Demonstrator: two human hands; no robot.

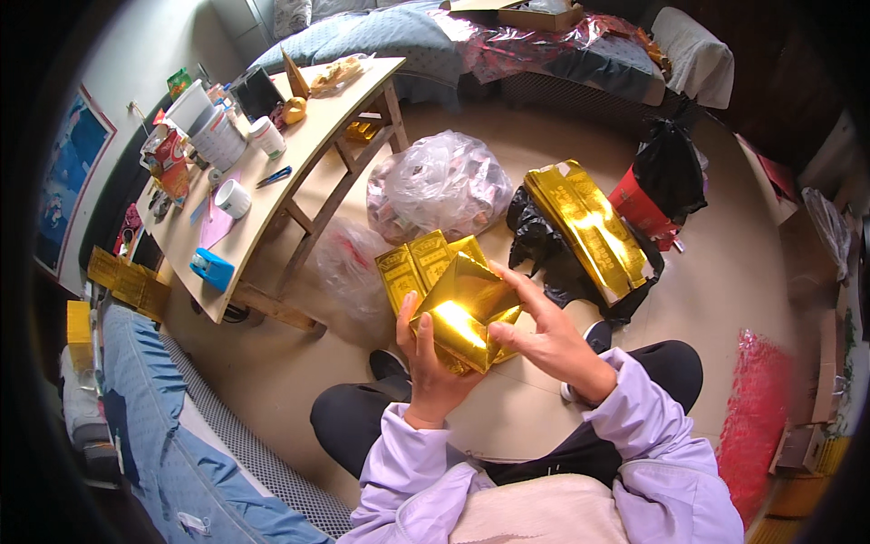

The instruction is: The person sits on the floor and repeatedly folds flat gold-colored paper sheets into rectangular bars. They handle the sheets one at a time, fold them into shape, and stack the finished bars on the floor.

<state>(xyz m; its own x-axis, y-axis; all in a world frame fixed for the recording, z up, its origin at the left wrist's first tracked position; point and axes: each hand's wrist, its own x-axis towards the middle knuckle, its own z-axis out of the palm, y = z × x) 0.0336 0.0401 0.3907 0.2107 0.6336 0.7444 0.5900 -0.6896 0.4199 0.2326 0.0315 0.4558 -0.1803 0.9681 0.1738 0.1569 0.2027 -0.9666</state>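
Note:
Between my two hands is a folded piece of shiny gold foil paper [457, 319], its upper side standing up in a point. My left hand [435, 370] supports it from the left and below, with fingertips on its near left edge. On the right, my right hand [547, 333] has its thumb and fingers against the foil's right side. Just beyond lie embossed gold foil pieces [411, 265], partly covered by the one I hold. Farther right, a long stack of gold foil sheets [584, 228] rests on a black plastic bag [537, 234].
A wooden table [299, 146] at left bears a white mug [233, 198], a blue tape dispenser [212, 269] and tubs. A full clear plastic bag [442, 183] stands on the floor. Right of the stack is a red bin [646, 204] with a black liner. A blue-covered sofa [156, 394] runs along the left.

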